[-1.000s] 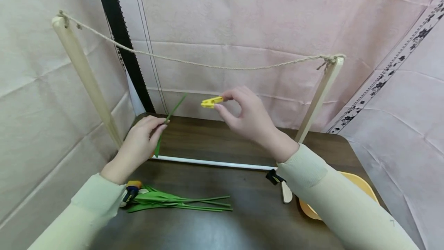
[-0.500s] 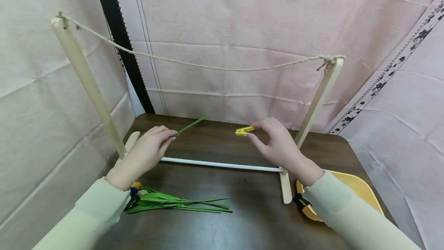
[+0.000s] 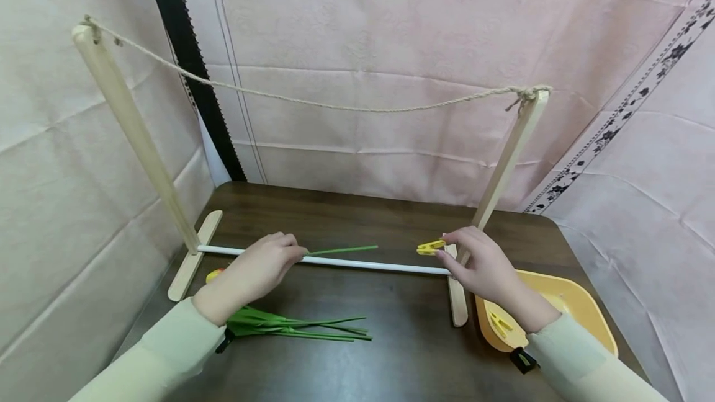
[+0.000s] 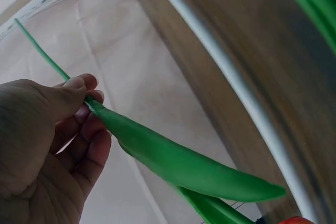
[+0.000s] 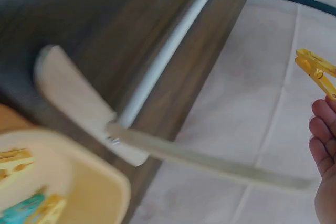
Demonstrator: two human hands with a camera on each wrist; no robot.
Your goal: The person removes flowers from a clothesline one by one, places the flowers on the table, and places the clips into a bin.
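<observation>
My left hand (image 3: 262, 272) pinches the green stem (image 3: 343, 249) of an artificial flower, its bare end pointing right. In the left wrist view its long leaf (image 4: 178, 156) runs down from my fingers, with a red patch (image 4: 296, 220) at the lower edge. My right hand (image 3: 483, 265) pinches a yellow clothespin (image 3: 431, 247) between thumb and fingers, near the right post and a short gap from the stem's end. Below my left hand lies a bunch of green stems and leaves (image 3: 296, 326) on the table; my forearm hides its left end.
A sagging rope (image 3: 335, 106) is tied between two wooden posts, left (image 3: 134, 123) and right (image 3: 509, 157). A white rod (image 3: 368, 263) joins their feet. At right stands a yellow tub (image 3: 583, 296) holding clothespins, one yellow (image 3: 499, 324), another teal (image 5: 23, 208).
Both hands have come down and to the right, carrying the flower and the clothespin. The stem has swung from steeply upward to nearly level. My right hand is now beside the tub.
</observation>
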